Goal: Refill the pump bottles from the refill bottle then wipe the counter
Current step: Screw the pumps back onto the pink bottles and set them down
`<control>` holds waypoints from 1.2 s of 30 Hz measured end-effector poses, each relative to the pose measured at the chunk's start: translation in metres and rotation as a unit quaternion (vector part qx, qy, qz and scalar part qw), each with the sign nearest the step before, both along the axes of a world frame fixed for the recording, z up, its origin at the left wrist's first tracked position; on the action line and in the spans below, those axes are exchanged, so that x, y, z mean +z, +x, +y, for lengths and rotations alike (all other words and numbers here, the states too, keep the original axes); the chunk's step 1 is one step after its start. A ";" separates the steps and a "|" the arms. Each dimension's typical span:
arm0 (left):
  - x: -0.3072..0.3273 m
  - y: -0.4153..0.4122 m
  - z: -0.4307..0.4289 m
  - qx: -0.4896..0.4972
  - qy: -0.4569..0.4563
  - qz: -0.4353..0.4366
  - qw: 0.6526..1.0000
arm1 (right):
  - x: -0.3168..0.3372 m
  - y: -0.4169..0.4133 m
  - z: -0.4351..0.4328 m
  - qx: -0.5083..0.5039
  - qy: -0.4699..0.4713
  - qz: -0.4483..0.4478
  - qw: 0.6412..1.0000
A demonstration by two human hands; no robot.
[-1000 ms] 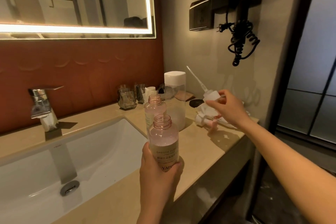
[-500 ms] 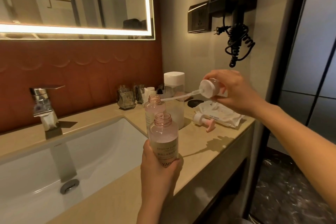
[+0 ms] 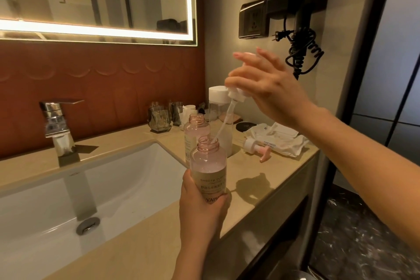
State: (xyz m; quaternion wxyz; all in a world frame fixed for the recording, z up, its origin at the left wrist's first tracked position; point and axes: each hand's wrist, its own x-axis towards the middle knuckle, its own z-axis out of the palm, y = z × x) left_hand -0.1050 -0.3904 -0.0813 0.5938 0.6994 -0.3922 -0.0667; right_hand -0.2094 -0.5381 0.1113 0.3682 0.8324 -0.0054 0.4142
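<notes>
My left hand (image 3: 202,209) grips an open pink pump bottle (image 3: 208,166) by its lower half, upright above the counter's front. My right hand (image 3: 266,88) holds a white pump head (image 3: 236,95) above it, and the tip of its dip tube (image 3: 223,121) reaches the bottle's mouth. Behind stands a second open pink bottle (image 3: 193,129). The clear refill bottle (image 3: 219,107) with a white cap stands beside it. Another pump head (image 3: 256,149) with a pink nozzle lies on the counter (image 3: 261,179).
A pack of wipes (image 3: 281,140) lies at the counter's right end by a black round disc (image 3: 245,126). Glass tumblers (image 3: 159,118) stand against the red wall. The white sink (image 3: 91,188) and chrome tap (image 3: 56,123) are on the left. A hair dryer (image 3: 300,16) hangs on the wall.
My right hand picked the pump head off the wipes pack, lifted it, swung it left and turned the tube downward into the held bottle's mouth. My left hand kept the bottle still.
</notes>
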 end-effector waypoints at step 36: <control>0.000 0.000 -0.001 0.007 0.026 0.002 1.000 | -0.078 0.013 0.019 0.099 0.073 0.014 0.992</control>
